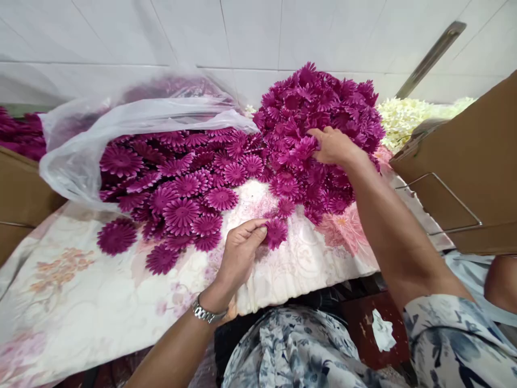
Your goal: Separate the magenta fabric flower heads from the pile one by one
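The far side is closed off by a softly lit wall (250, 32) of pale tiles, before which a slanting metal strip (430, 59) is seen at the right. The table (92, 302) is covered with flower-printed cream cloth and flanked by cardboard (464, 167) at left and right. Below its near edge, a dark red surface (361, 339) is glimpsed.

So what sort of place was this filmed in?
Probably a small workshop or home workspace handling artificial flowers: purple flowers heaped loose, more spread at the mouth of a plastic bag, and a cardboard box on each side.
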`<state>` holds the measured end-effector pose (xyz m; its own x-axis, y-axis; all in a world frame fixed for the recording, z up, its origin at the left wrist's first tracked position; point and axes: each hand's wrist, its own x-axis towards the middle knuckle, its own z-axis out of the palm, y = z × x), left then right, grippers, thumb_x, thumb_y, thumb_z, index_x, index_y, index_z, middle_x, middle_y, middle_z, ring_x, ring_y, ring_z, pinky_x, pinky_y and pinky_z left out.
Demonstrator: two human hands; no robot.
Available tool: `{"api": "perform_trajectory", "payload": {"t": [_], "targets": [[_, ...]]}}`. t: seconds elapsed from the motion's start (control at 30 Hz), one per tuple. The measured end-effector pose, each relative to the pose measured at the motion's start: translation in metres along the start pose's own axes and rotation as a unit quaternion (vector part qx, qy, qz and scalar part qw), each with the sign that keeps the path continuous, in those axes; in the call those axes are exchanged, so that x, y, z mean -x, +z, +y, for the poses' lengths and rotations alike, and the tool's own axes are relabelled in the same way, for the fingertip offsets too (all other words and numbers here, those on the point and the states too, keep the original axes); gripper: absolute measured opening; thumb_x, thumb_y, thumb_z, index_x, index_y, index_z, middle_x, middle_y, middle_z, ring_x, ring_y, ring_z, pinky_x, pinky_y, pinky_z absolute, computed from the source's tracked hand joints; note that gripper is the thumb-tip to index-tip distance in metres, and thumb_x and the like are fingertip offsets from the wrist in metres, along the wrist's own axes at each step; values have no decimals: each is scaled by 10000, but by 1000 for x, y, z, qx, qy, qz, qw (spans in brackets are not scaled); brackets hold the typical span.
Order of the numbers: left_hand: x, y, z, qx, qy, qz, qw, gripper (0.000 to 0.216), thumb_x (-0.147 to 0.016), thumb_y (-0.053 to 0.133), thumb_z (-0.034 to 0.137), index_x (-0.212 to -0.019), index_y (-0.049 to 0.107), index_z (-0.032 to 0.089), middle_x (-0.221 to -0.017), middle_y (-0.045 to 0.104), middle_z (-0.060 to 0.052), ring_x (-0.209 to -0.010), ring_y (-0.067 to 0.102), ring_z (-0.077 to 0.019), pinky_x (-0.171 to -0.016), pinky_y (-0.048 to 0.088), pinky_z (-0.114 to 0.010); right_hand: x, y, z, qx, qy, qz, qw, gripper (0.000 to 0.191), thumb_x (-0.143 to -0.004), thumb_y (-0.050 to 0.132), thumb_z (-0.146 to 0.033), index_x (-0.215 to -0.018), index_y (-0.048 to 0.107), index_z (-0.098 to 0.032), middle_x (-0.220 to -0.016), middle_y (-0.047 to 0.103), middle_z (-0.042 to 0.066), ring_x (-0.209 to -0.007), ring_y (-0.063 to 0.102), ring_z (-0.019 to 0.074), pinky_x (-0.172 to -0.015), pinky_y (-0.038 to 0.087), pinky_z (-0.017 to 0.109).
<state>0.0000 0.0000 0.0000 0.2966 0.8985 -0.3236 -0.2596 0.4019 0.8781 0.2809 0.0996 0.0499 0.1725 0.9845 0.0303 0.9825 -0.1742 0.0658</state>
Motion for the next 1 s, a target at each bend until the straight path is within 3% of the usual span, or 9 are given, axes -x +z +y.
{"api": "perform_trajectory", "payload": {"t": [0.13, 0.27, 0.37, 0.5, 0.6, 0.67, 0.73, 0.83, 1.0], "targets": [[1, 1, 0, 13, -8, -4, 1000, 166, -559, 747, 195, -717, 715, 159, -578, 648, 29, -518, 540, -63, -529, 425, -187, 1, -22, 19, -42, -70, 17, 997, 855, -708, 693, -532, -1421, 338, -221, -1272, 495, 146, -1051, 562, 303, -865, 449, 462], [1, 2, 0, 29, -20, -15, 999, 165, -569, 744, 210, -720, 703, 155, -593, 653, 24, -514, 555, -70, -522, 441, -199, 21, -42, 23, -53, -105, 52, 992, 908, -659, 641, -654, -1407, 374, -214, -1187, 553, 94, -1018, 565, 243, -868, 434, 426], [0, 2, -2, 37, -43, -28, 998, 180, -579, 749, 228, -731, 690, 153, -568, 629, 33, -478, 548, -71, -496, 446, -204, 41, -53, 16, -33, -70, 76, 994, 835, -711, 616, -618, -1414, 379, -234, -1149, 573, 96, -1027, 561, 255, -858, 426, 445], [-1, 2, -5, 35, -58, -37, 997, 171, -601, 740, 238, -727, 667, 149, -575, 629, 29, -475, 558, -77, -478, 457, -205, 65, -56, 5, -28, -37, 139, 989, 591, -814, 605, -449, -1354, 474, -250, -1128, 587, 124, -975, 582, 266, -826, 442, 452], [-3, 2, -8, 33, -63, -39, 997, 156, -618, 726, 248, -716, 650, 152, -584, 637, 24, -481, 569, -86, -479, 470, -212, 85, -47, -10, -54, -32, 231, 971, 400, -868, 532, -385, -1211, 605, -193, -1034, 626, 129, -960, 589, 248, -806, 446, 413], [-4, 3, -9, 41, -58, -38, 997, 141, -625, 717, 241, -705, 639, 155, -562, 622, 33, -465, 558, -79, -461, 458, -198, 102, -34, -27, -121, -68, 273, 952, 268, -887, 495, -322, -1007, 677, -165, -884, 654, 101, -843, 600, 196, -731, 458, 362], [-5, 4, -10, 52, -42, -30, 997, 130, -627, 713, 226, -696, 633, 150, -569, 616, 39, -473, 556, -64, -470, 458, -180, 121, -16, -49, -231, -154, 244, 929, 195, -880, 512, -283, -810, 656, -172, -733, 642, 44, -681, 574, 136, -624, 453, 299], [-4, 6, -11, 60, -27, -21, 998, 150, -625, 724, 224, -716, 637, 144, -616, 626, 42, -524, 578, -56, -525, 488, -177, 143, 18, -79, -335, -273, 177, 884, 150, -849, 584, -313, -825, 615, -168, -736, 633, 27, -655, 559, 117, -595, 451, 262], [-1, 11, -10, 61, -33, -38, 997, 207, -586, 758, 215, -730, 641, 123, -622, 632, 27, -549, 587, -61, -552, 505, -185, 148, 51, -96, -342, -275, 203, 876, 130, -806, 641, -269, -778, 550, -180, -703, 577, 14, -659, 522, 121, -598, 428, 251]]}}
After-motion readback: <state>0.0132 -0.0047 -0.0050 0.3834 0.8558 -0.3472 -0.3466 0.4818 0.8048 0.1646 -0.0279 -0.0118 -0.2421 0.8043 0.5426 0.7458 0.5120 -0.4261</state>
